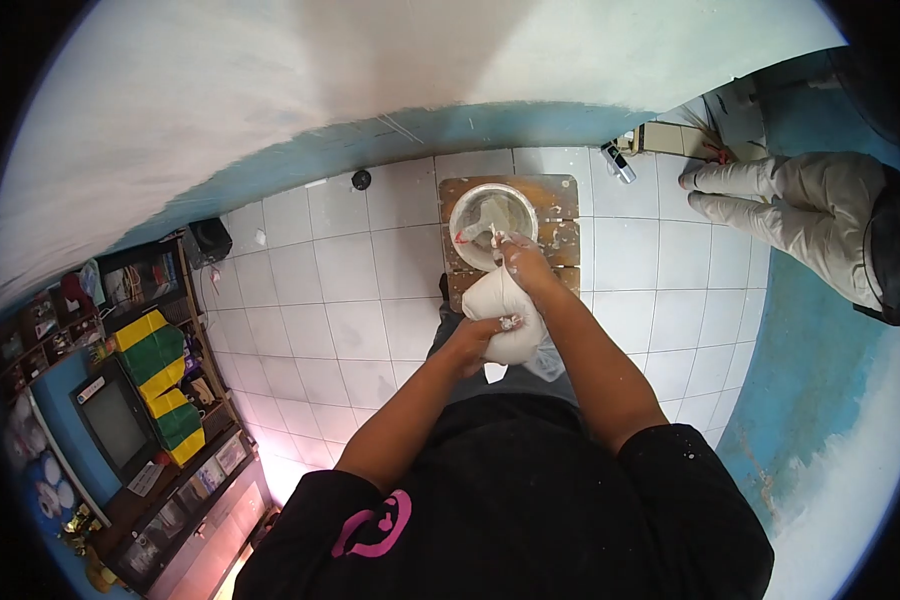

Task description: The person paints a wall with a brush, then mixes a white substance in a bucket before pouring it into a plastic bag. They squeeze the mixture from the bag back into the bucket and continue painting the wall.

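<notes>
A plump, whitish plastic bag (498, 297) is held in front of my body, its narrow end tipped towards a round bucket (453, 222). My left hand (483, 337) is wrapped round the side of the bag, white smears on its thumb. At the bag's narrow end my right hand (519, 260) has its fingers closed on the plastic, over the bucket's near rim. Inside the bucket lies pale material, with a small red thing at the left; its details are hard to make out. The bucket stands on a spattered wooden stool (562, 208).
White floor tiles (345, 270) surround the stool. Ahead rises a partly whitened blue wall (450, 125). A cabinet with a television (117, 425) is at left. Another person in light trousers (820, 205) is at right, near a silver can-like object (618, 163).
</notes>
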Motion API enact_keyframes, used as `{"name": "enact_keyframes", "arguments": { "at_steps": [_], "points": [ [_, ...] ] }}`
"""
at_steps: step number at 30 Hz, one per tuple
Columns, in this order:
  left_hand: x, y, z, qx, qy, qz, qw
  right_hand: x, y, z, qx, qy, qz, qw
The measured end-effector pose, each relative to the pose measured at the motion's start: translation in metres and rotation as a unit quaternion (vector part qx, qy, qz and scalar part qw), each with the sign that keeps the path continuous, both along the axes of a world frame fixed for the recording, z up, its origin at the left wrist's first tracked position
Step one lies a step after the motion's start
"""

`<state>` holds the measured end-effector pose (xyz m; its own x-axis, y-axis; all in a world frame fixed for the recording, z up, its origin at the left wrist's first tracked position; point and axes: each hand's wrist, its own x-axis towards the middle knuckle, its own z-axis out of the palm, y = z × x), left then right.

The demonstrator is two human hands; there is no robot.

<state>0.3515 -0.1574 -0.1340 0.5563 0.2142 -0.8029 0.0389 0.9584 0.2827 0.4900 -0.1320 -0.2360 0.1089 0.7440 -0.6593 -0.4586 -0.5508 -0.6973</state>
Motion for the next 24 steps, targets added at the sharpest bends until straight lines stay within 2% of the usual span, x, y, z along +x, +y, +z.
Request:
{"name": "enact_keyframes", "arguments": {
  "at_steps": [2, 5, 7, 10, 14, 17, 20, 21, 23, 24],
  "points": [
    [0.002, -0.003, 0.002, -0.024, 0.006, 0.040, 0.999, 0.005, -0.005, -0.008, 0.002, -0.005, 0.019, 1.000],
    [0.008, 0.004, 0.014, -0.027, 0.006, 0.075, 0.997, 0.010, -0.004, 0.021, -0.072, 0.079, -0.018, 0.994],
    [0.003, 0.012, 0.014, -0.038, -0.044, 0.050, 0.997, 0.011, -0.002, 0.020, -0.069, 0.113, -0.032, 0.991],
    [0.010, 0.014, 0.020, -0.031, 0.017, 0.033, 0.999, 0.011, -0.003, 0.027, -0.067, 0.150, -0.054, 0.985],
    [0.011, 0.017, 0.017, -0.026, 0.022, 0.027, 0.999, 0.011, -0.005, 0.019, -0.034, 0.172, -0.072, 0.982],
    [0.013, 0.014, 0.014, -0.029, 0.019, 0.038, 0.999, 0.010, -0.002, 0.029, -0.062, 0.174, -0.083, 0.979],
    [0.012, 0.015, 0.013, -0.038, -0.008, 0.031, 0.999, 0.008, -0.003, 0.012, -0.040, 0.148, -0.091, 0.984],
    [0.011, 0.017, 0.015, -0.043, -0.012, 0.020, 0.999, 0.009, -0.006, 0.003, 0.033, 0.035, -0.044, 0.998],
    [0.011, 0.019, 0.014, -0.048, -0.010, 0.022, 0.999, 0.014, -0.013, -0.011, 0.175, -0.189, 0.052, 0.965],
    [0.010, 0.019, 0.011, -0.049, -0.004, 0.034, 0.998, 0.017, -0.011, -0.002, 0.097, -0.032, -0.021, 0.994]
  ]
}}
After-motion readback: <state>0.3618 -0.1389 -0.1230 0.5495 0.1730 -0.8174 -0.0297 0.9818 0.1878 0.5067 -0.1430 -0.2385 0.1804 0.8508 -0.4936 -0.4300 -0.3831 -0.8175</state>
